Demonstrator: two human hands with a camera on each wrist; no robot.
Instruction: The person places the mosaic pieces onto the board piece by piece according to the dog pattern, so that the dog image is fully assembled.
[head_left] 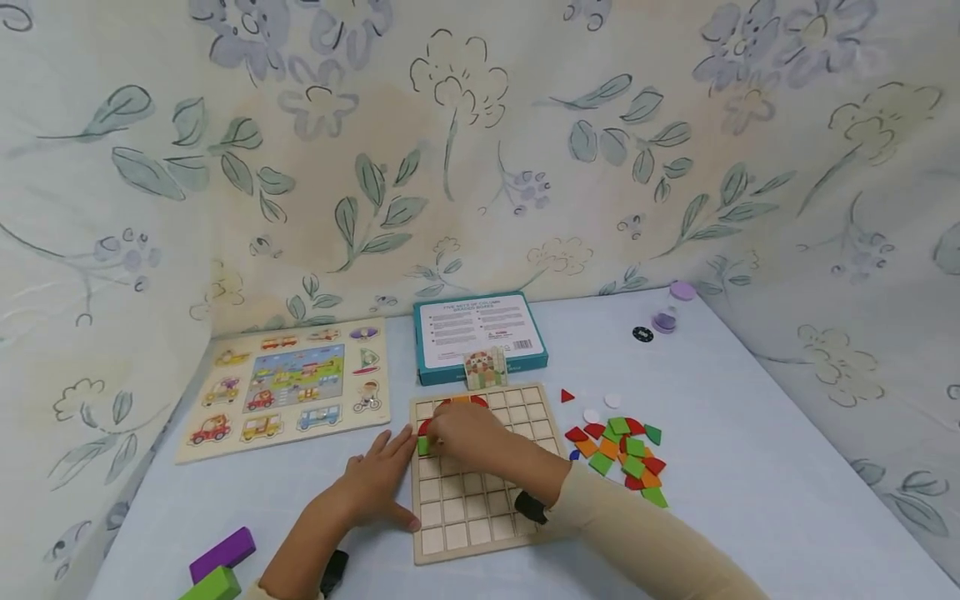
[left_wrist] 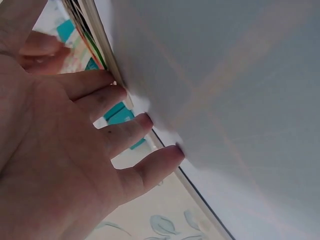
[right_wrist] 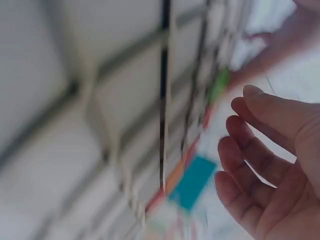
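In the head view, the right hand [head_left: 471, 435] is leaning over the wooden grid board [head_left: 480, 552], beside a green tile [head_left: 423, 447] in the left column. The hand is blocking sight of nearby squares, so a careless knuckle might be nudging a red piece [head_left: 478, 402] or an orange piece [head_left: 461, 400] out of line. The left hand [head_left: 375, 479] is spreading against the left edge; too hard a push could be sliding the board towards the loose pieces [head_left: 633, 447] on the right. The board itself is lying flat, near side of the teal box [head_left: 480, 332], showing pale, ribbed squares.

In the left wrist view, the left fingers are stretching out, gripping nothing, some tips meeting the board's rim.

In the right wrist view, the right fingers are curving loosely, holding nothing visible; the grid is blurring.
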